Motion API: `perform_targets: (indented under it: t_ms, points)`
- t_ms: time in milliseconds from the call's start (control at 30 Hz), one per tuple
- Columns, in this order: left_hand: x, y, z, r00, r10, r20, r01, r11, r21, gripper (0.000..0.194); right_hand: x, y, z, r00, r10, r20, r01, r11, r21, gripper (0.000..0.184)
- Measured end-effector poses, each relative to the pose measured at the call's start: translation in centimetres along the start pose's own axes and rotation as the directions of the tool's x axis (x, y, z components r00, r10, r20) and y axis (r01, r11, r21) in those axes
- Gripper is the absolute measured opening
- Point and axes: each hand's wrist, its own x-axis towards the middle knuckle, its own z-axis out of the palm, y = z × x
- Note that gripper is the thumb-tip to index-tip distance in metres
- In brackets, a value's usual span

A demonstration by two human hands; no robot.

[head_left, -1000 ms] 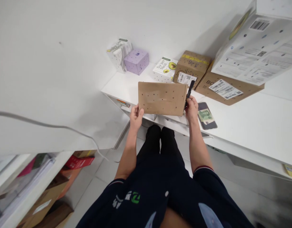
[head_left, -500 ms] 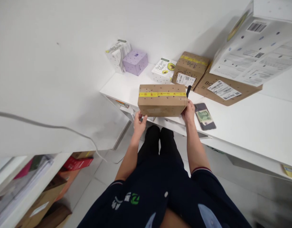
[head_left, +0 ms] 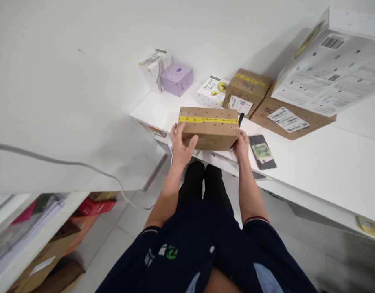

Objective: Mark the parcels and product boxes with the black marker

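A brown cardboard box [head_left: 213,130] with a yellow tape strip along its top sits at the near edge of the white table [head_left: 312,150]. My left hand [head_left: 181,144] grips its left end, fingers wrapped over the near face. At the box's right end my right hand [head_left: 241,144] presses against the side and also holds a black marker [head_left: 240,119] that sticks up behind the box.
A phone [head_left: 262,151] with a banknote in its case lies right of the box. Behind stand a taped brown box [head_left: 246,91], a white avocado-print box [head_left: 213,90], a lilac box [head_left: 177,78], a large flat carton [head_left: 292,116] and a big white box [head_left: 330,65]. A cable [head_left: 68,164] crosses on the left.
The box has been tipped from standing on edge, broad face toward me, to lying with the taped side up. My left hand slid up over its left end.
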Motion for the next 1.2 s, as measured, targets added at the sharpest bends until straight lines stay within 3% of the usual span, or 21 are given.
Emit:
perform_targets:
  t_ms: [167, 367, 467, 667, 833, 967, 1100, 1200]
  points:
    - [0.9, 1.0, 0.7, 0.993, 0.006, -0.122, -0.004, 1.0, 0.014, 0.041, 0.1, -0.5, 0.1, 1.0, 0.009, 0.02, -0.009, 1.0, 0.015, 0.029]
    - [-0.1, 1.1, 0.7, 0.983, 0.033, -0.178, -0.028, 0.999, 0.03, 0.036, 0.3, -0.8, -0.2, 0.997, 0.071, -0.003, -0.071, 0.997, 0.04, 0.032]
    - [-0.3, 0.5, 0.8, 0.985, 0.021, -0.174, -0.024, 1.0, -0.014, 0.045, 0.3, -0.9, 0.0, 0.999, 0.035, 0.001, -0.035, 0.999, 0.009, 0.032]
    - [-0.8, -2.7, 1.4, 0.994, 0.024, -0.103, -0.038, 0.99, -0.136, 0.084, 1.6, -2.1, 0.8, 0.997, -0.057, 0.06, 0.06, 0.997, -0.051, 0.039]
    - [-3.3, -5.6, 1.6, 0.997, 0.047, -0.069, -0.046, 0.999, 0.008, 0.093, 1.2, -2.7, 0.6, 0.996, -0.044, 0.072, 0.054, 0.989, -0.138, 0.038]
    - [-4.9, -6.0, 1.6, 0.996, -0.013, -0.089, 0.021, 0.995, 0.095, 0.093, -0.1, -2.8, 0.3, 0.996, -0.067, 0.063, 0.076, 0.986, -0.151, 0.037]
    - [-4.8, -4.7, 1.4, 0.998, 0.02, -0.062, -0.01, 0.986, 0.169, 0.088, -0.8, -5.0, 0.7, 0.97, -0.236, -0.053, 0.224, 0.96, -0.168, 0.027]
    - [-4.2, -3.2, 1.3, 0.996, 0.086, -0.037, -0.073, 0.96, 0.269, 0.077, -1.7, -8.2, 2.0, 0.93, -0.323, -0.178, 0.317, 0.946, -0.06, 0.02]
